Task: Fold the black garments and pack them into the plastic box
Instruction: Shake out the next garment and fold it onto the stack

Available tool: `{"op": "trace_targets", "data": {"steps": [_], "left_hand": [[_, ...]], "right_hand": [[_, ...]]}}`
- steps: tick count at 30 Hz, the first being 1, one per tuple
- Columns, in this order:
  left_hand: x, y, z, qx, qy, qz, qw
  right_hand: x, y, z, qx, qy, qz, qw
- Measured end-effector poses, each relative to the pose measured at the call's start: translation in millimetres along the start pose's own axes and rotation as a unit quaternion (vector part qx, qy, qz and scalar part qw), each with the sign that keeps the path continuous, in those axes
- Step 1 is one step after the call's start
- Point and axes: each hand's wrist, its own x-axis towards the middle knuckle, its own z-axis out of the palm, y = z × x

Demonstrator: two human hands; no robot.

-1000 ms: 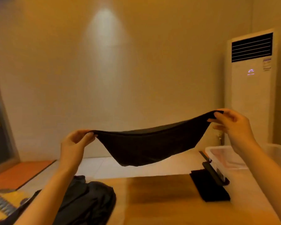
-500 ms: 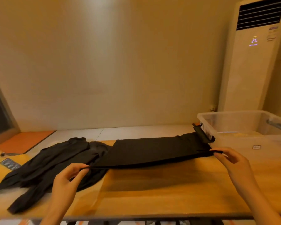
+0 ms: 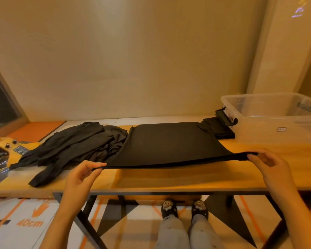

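**Head view: a person stands at a long wooden table [image 3: 187, 178].** A flat black garment [image 3: 169, 142], a wide rectangular panel of thin fabric, lies spread across the middle of the tabletop. Its far part rests on the wood. Its near edge is raised slightly off the surface and drawn taut between the two hands.

- **Hands:** The left hand [image 3: 81, 177] pinches the near left corner of the cloth between thumb and curled fingers. The right hand [image 3: 271, 168] pinches the near right corner in the same way. The hands are well apart, one at each end of the near edge.
- **Left of the spread garment:** A crumpled pile of black garments [image 3: 74, 146] touches it, with one loose strip trailing toward the table's near edge.
- **Right of the spread garment:** A small folded black garment [image 3: 221, 131] lies as a neat stack, touching the spread garment's far right corner. It sits just beside the left end wall of the clear rectangular plastic box [image 3: 269, 133], below the box's black hinged latch [image 3: 226, 117].
- **Box:** It stands without a lid at the right end of the table.
- **Surroundings:** A tall white floor-standing air conditioner [image 3: 280, 51] rises behind the box. A yellow device with black knobs [image 3: 7, 146] sits at the far left.
- **Below the table edge:** The person's dark shoes [image 3: 169, 207] stand on a floor with orange markings [image 3: 30, 223].
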Motion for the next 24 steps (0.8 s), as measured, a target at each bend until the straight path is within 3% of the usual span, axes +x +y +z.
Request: {"op": "trace_targets", "data": {"steps": [11, 24], "left_hand": [[-40, 11, -4, -0.017, -0.017, -0.012, 1.0], [-64, 39, -9, 0.01, 0.013, 0.024, 1.0]], "right_hand": [[-45, 3, -22, -0.006, 0.014, 0.007, 1.0], [-71, -15, -43, 0.009, 0.018, -0.051, 0.998]]}}
